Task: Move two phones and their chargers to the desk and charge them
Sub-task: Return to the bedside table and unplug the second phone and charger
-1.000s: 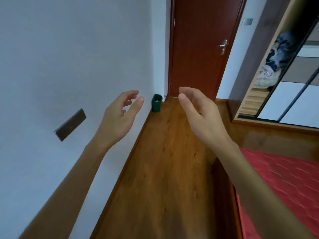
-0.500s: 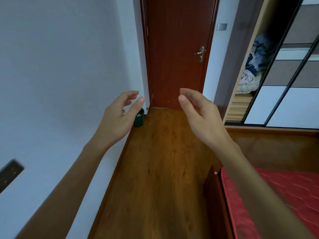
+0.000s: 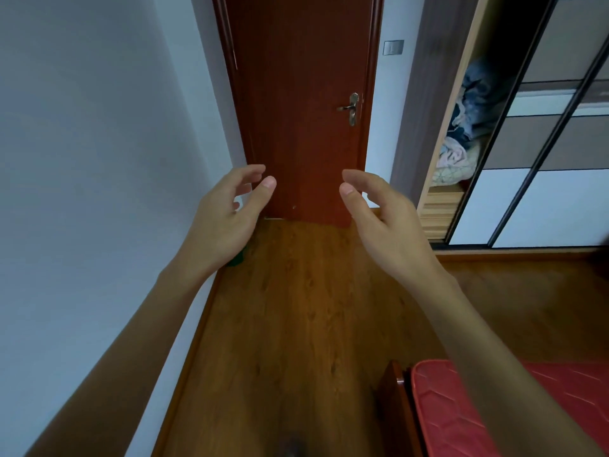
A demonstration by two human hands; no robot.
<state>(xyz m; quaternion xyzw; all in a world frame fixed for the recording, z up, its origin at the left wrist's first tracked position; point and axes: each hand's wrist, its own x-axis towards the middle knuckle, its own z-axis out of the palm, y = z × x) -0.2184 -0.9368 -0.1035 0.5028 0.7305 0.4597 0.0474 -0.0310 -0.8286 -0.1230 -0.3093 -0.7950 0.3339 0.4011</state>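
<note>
left hand (image 3: 220, 222): raised, fingers loosely curled, empty | right hand (image 3: 385, 225): raised, fingers loosely curled, empty | palms face each other, apart

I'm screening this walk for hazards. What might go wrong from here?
1. The bed frame corner juts into the walkway low on the right; a shin may catch it.
2. The bin sits on the floor by the wall, mostly hidden behind the left hand; a foot might kick it.
3. The door ahead is closed; walking on without opening it with the empty right hand risks a bump.
</note>
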